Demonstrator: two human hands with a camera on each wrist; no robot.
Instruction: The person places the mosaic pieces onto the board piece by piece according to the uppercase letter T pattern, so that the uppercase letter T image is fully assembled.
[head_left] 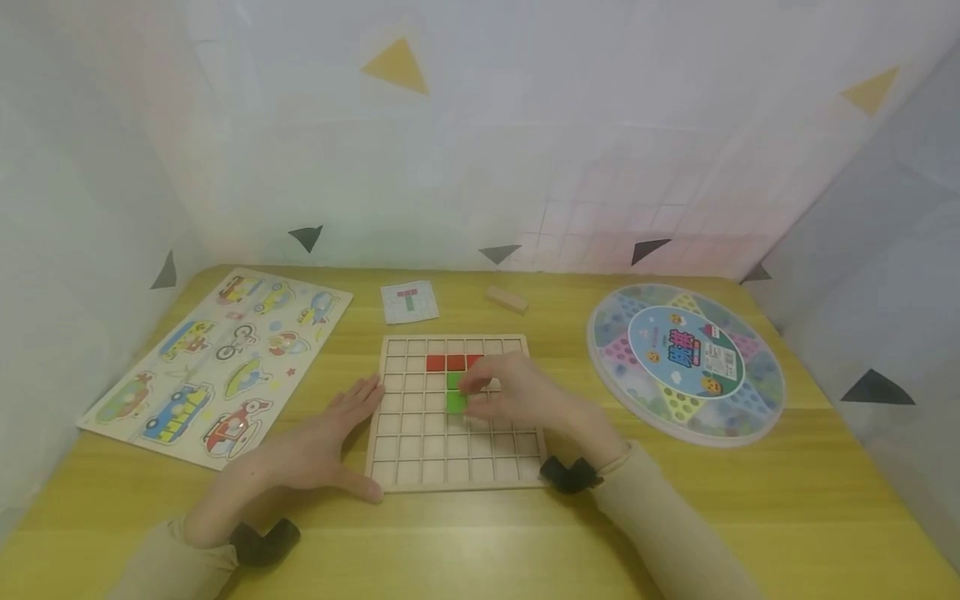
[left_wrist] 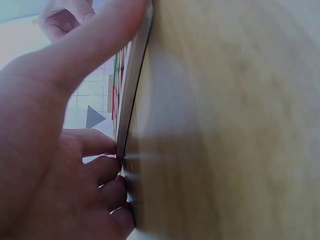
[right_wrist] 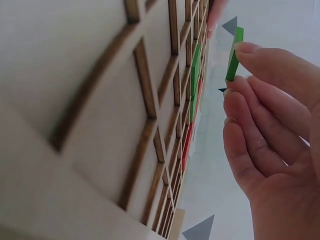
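Observation:
A wooden grid board (head_left: 420, 472) lies in front of me, with a row of red square tiles (head_left: 455, 362) in its upper part. Below them, green tiles (head_left: 455, 403) run down one column. My right hand (head_left: 517, 392) is over the board and pinches a green square tile (right_wrist: 235, 52) between thumb and fingertips; the right wrist view shows this tile raised off the grid. My left hand (head_left: 315, 446) is spread at the board's left side, its fingertips at the upper part of that edge and its thumb at the lower left corner.
Behind the board lie a paper card (head_left: 409, 302) with a red and green T pattern and a small wooden block (head_left: 507, 299). A vehicle picture puzzle board (head_left: 300, 367) lies at left, a round game box (head_left: 686, 358) at right. White patterned curtains (head_left: 480, 150) enclose the table.

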